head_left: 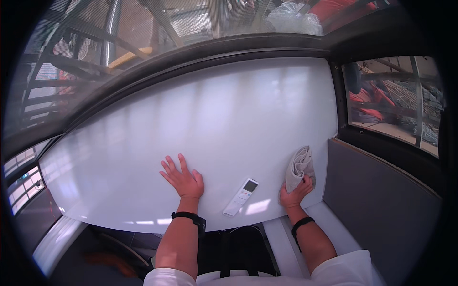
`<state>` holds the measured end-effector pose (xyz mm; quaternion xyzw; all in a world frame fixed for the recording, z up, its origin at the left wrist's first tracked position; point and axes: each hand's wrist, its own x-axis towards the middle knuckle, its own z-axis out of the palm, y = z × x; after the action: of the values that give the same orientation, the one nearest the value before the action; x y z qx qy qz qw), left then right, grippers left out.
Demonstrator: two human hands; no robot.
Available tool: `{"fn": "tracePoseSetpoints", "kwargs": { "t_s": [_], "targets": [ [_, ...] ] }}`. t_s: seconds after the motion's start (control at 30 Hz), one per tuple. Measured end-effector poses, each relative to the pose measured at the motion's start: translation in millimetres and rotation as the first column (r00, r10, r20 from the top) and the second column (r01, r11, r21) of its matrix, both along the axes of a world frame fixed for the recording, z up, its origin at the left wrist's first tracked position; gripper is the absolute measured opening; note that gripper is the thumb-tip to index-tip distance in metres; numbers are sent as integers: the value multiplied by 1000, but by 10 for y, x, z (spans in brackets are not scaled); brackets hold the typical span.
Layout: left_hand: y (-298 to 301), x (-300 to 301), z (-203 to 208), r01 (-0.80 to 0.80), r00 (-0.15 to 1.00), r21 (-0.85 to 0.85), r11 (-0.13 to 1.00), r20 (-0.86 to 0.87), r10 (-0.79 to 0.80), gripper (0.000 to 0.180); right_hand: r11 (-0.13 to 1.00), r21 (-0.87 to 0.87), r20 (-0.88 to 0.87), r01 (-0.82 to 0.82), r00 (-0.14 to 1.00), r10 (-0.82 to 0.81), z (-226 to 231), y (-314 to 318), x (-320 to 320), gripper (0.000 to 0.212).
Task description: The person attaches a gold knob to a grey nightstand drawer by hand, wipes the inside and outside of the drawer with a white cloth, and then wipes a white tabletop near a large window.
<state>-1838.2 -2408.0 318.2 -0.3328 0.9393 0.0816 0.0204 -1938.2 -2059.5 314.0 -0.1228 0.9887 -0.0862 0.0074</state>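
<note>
My left hand (182, 178) rests palm down on the white tabletop (214, 119), its fingers spread and nothing in them. At the right side of the table, my right hand (296, 192) grips a folded grey-beige cloth (300, 164), with the fingers closed round its near end. Between the two hands lies a white remote control (241, 197), face up and slanted, its dark screen at the far end. Neither hand touches the remote. The underside of the cloth is hidden.
A dark window frame (200, 61) borders the far side, with windows behind it and a smaller window (391, 95) at right. Below that stands a grey panel (381, 186) along the table's right end. A pale ledge (57, 240) runs at lower left.
</note>
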Motion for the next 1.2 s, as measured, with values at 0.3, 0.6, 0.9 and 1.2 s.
{"fn": "tracePoseSetpoints", "kwargs": {
  "t_s": [0.3,0.6,0.9,1.2],
  "targets": [
    [45,51,-68,-8,1000,-5,1000,20,9,76,999,-33,-38,-29,999,27,-12,30,-21,61],
    [-12,48,-67,1,999,-13,1000,-35,-1,74,1000,-13,-92,-22,996,21,-32,-25,37,66],
    [25,78,-117,-11,993,25,1000,-117,13,75,987,46,-186,156,972,-145,-134,-59,182,61],
    [-285,499,10,179,942,255,950,-322,-91,68,703,243,-19,669,727,-686,54,-1125,1725,72]
  ]
}}
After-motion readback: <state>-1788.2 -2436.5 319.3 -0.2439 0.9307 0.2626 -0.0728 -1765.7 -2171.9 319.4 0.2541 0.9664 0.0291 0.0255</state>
